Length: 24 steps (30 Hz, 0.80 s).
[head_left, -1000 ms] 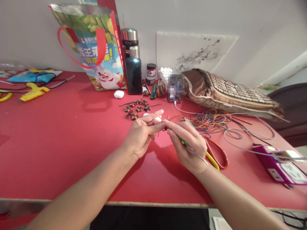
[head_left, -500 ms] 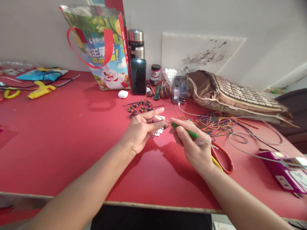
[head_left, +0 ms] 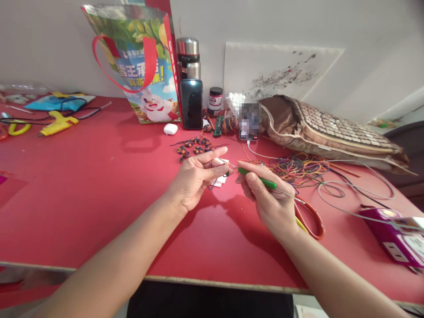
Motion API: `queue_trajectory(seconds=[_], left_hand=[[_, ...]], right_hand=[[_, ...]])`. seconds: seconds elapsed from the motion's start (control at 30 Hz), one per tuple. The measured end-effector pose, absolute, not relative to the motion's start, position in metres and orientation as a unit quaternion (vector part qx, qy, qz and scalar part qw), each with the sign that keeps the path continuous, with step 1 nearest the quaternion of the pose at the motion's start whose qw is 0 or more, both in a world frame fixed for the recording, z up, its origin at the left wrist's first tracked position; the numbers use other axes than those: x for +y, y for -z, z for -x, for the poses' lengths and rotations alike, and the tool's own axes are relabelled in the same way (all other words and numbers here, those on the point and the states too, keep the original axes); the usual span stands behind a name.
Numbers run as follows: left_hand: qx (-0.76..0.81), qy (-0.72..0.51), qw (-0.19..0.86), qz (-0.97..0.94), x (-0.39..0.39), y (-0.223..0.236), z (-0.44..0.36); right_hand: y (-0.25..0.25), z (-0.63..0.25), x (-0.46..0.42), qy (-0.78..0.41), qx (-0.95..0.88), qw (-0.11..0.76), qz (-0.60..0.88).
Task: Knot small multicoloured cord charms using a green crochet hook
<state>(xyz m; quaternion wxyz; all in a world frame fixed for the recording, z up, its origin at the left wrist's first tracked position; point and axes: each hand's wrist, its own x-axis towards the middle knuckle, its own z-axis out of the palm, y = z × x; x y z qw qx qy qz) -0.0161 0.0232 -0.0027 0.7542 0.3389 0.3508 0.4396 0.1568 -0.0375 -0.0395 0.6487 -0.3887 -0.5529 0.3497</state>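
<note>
My right hand (head_left: 270, 194) is closed like a pen grip on a crochet hook (head_left: 261, 179) with a green handle and a thin metal shaft; its tip points left. My left hand (head_left: 198, 179) pinches a small dark crochet piece (head_left: 226, 173) between thumb and fingers, the index finger stretched out to the right. The hook's tip meets the piece there, though the exact stitch is too small to make out. Beneath the left fingers lies some white paper (head_left: 218, 182). Several multicoloured crocheted rounds (head_left: 198, 150) lie just behind that hand.
Tangled coloured yarn (head_left: 300, 168) and red-handled scissors (head_left: 314, 218) lie right of my hands. Behind stand a phone (head_left: 191, 106), a steel flask (head_left: 188, 57) and a gift bag (head_left: 142, 66). A purple power strip (head_left: 386, 234) sits at right, a yellow glue gun (head_left: 59, 124) at left.
The hook and my right hand have shifted very slightly right, as the whole view moved a little. Both hands keep their grips.
</note>
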Motion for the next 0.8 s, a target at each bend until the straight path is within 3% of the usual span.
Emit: queue_trajectory(seconds=[0.8], left_hand=[[0.304, -0.408, 0.763, -0.398, 0.036, 0.0, 0.029]], right_hand=[[0.031, -0.166, -0.042, -0.344, -0.564, 0.628, 0.411]])
